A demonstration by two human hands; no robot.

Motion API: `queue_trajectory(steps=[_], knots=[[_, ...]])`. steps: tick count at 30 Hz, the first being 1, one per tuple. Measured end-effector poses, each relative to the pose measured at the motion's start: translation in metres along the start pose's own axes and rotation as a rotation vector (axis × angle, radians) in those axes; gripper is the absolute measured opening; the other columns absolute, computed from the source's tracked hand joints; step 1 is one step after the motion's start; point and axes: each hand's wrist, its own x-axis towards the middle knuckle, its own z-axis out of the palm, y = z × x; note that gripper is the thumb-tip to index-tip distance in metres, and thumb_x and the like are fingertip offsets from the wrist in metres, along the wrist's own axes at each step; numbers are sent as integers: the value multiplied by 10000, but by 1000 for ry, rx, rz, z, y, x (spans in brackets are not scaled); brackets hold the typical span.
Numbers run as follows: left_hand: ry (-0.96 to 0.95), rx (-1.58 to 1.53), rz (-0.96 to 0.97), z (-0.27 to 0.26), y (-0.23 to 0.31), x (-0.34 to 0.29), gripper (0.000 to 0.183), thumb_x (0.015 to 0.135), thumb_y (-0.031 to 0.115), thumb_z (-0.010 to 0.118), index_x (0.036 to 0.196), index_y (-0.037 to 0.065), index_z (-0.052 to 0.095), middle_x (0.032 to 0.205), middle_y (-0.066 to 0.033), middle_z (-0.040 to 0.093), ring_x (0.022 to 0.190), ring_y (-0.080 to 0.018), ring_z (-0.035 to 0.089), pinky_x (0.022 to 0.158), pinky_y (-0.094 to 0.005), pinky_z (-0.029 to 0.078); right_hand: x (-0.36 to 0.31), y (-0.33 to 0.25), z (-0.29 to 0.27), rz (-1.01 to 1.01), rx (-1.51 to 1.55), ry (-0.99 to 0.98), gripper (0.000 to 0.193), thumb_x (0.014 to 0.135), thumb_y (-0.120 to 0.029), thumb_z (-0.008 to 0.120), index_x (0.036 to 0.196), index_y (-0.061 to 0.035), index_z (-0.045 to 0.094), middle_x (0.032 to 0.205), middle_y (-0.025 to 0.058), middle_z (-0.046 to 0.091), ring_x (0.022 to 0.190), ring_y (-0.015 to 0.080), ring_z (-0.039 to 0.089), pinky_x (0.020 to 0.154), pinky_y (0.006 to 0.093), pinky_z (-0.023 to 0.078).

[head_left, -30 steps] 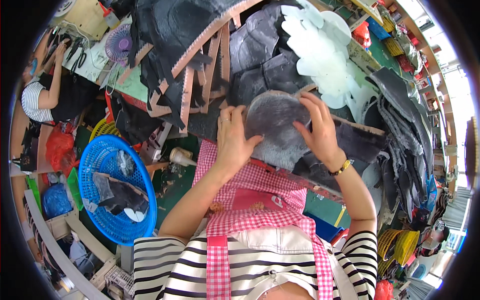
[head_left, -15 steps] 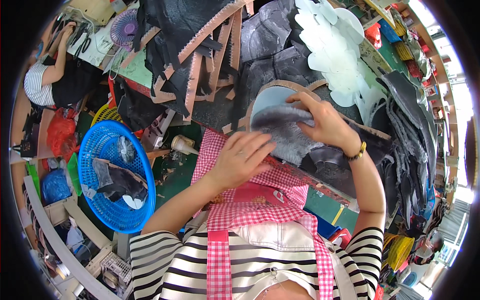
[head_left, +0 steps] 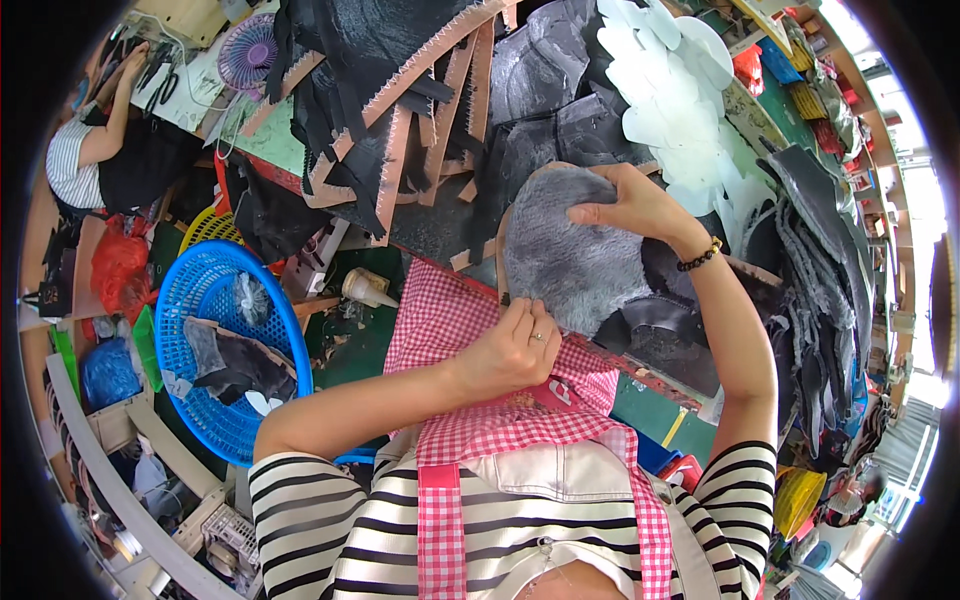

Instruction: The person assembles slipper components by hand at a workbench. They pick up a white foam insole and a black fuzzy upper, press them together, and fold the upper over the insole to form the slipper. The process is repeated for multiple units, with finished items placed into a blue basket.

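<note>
A rounded piece of grey fleece (head_left: 570, 240) lies at the table's front edge, pile side up, over a tan-edged dark piece. My right hand (head_left: 640, 205) grips its upper right edge, with the thumb on the pile and the fingers partly hidden behind the rim. At the lower left edge, my left hand (head_left: 515, 345) pinches the fleece between thumb and fingertips. Dark cut pieces (head_left: 660, 320) lie just right of the fleece. Whatever lies directly beneath the fleece is covered.
Tan zigzag-edged strips and black material (head_left: 400, 100) are heaped at the back. White rounded sheets (head_left: 670, 100) overlap at the back right, and dark fleece-lined pieces (head_left: 810, 250) are stacked rightward. A blue basket (head_left: 300, 340) with scraps stands left. Another person (head_left: 85, 155) works far left.
The fleece, folded back before over a pale blue layer, now lies spread out and covers it. My left hand has moved down and right from hovering and has closed on the fleece edge.
</note>
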Motion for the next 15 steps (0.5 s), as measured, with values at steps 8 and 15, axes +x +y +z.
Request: queue_trajectory(steps=[8,15], knots=[[-277,-514,-425,-19,-22,19,198,794,105,607,930,-39,621,1024,-221,648,841,-315,654,800,-372,525,18,-16,17,57,-864,55,501,638,-445,817,851,-10,686,867,190,690,860,368,673,714,457,525],[-434,-646,-517,-7,-85,36,228,810,77,628,1030,23,609,1046,-162,633,933,-347,628,776,-395,505,-30,-16,20,-308,-749,705,447,788,-436,721,989,-40,666,1044,131,678,1038,332,630,898,460,477]])
